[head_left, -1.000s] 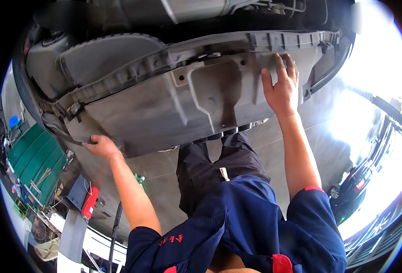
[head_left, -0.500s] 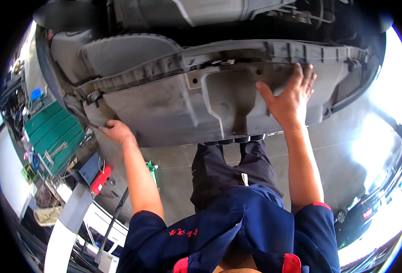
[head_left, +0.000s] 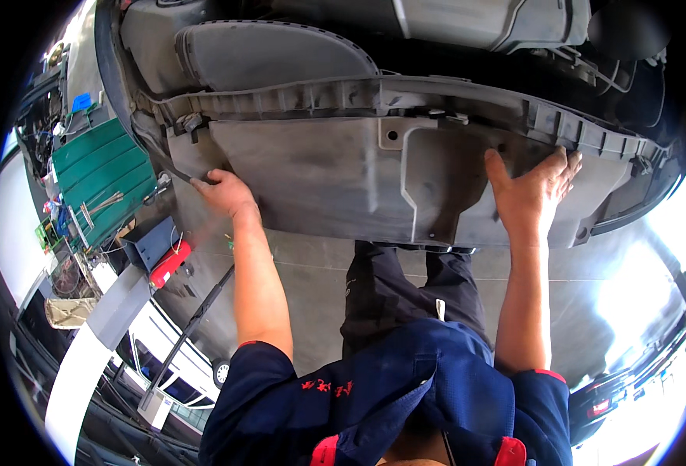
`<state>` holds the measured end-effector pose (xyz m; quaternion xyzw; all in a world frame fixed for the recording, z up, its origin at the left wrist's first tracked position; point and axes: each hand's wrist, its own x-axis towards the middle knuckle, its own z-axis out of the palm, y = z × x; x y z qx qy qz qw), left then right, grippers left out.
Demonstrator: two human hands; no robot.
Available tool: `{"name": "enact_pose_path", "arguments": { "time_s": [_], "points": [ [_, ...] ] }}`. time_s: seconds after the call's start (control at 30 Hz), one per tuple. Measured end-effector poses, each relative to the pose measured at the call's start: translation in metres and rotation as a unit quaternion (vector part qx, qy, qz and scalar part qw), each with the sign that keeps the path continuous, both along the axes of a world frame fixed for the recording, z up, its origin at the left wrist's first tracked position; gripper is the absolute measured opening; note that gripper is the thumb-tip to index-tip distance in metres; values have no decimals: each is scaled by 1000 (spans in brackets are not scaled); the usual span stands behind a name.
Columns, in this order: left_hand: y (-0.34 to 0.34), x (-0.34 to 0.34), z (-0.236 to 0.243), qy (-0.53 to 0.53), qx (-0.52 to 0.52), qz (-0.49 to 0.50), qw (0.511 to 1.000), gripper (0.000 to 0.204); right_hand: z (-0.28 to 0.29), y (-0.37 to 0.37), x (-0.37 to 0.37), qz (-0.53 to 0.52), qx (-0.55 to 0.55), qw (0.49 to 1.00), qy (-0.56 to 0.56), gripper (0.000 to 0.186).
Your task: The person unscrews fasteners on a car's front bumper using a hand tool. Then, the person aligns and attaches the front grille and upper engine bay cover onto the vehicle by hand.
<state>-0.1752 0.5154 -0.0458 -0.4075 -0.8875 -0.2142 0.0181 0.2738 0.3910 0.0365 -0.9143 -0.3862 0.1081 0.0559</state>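
Above me is a dark grey plastic undertray (head_left: 304, 175) on the underside of a raised car. A recessed section and several holes mark its surface. My left hand (head_left: 230, 194) is closed on the tray's left side, thumb against the face; its fingertips are partly hidden at the edge. On the right part of the tray lies my right hand (head_left: 533, 190), thumb stretched out beside a hole. Its other fingers press on the panel just below a ribbed plastic lip (head_left: 467, 93), somewhat bent. I see no tool in either hand.
On the left are a green ridged panel (head_left: 98, 175), a red object (head_left: 170, 266), and a white-and-grey post (head_left: 94, 349). A white car (head_left: 168, 349) stands beyond the post. At lower right is a dark car (head_left: 630, 380). Above the tray, more underbody parts show.
The tray and both hands now appear farther right in the picture, as the view has shifted. My right fingers, earlier spread upward, are now more bent and angled rightward. My left hand keeps its hold.
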Motion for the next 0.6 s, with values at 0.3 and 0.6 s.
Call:
{"name": "enact_pose_path", "arguments": {
  "time_s": [0.3, 0.6],
  "points": [
    [-1, 6, -5, -24, 16, 9, 1000, 62, 36, 37, -136, 359, 125, 898, 220, 60],
    [-5, -4, -8, -18, 34, 16, 999, 62, 24, 51, -175, 353, 4, 927, 128, 71]
  ]
}}
